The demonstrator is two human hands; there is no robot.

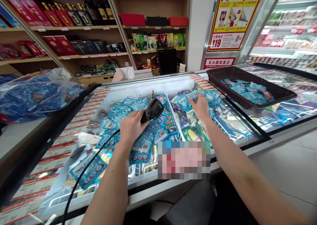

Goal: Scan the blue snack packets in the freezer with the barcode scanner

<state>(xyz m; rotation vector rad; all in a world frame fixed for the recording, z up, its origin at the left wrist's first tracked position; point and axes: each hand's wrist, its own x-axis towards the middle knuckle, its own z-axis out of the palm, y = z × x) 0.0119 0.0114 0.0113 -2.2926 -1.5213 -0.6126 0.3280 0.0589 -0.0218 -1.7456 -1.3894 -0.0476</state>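
Observation:
My left hand [131, 125] is wrapped round the handle of a black barcode scanner [155, 110], held above a heap of blue snack packets [143, 140]. The scanner's black cable [92, 157] runs down past my forearm. My right hand [200, 105] reaches over the freezer's glass top, its fingers on a blue packet [184, 102] in a smaller group of such packets. Whether those fingers grip the packet or only touch it, I cannot make out. Bags of frozen goods [192, 131] show under the glass.
A dark brown basket [252, 101] holding more blue packets stands at the right on the freezer. At the left lies a big clear plastic bag [37, 93] full of blue packages. Behind are wooden shelves [81, 28] with bottles and boxes, and a black box-shaped unit [167, 60].

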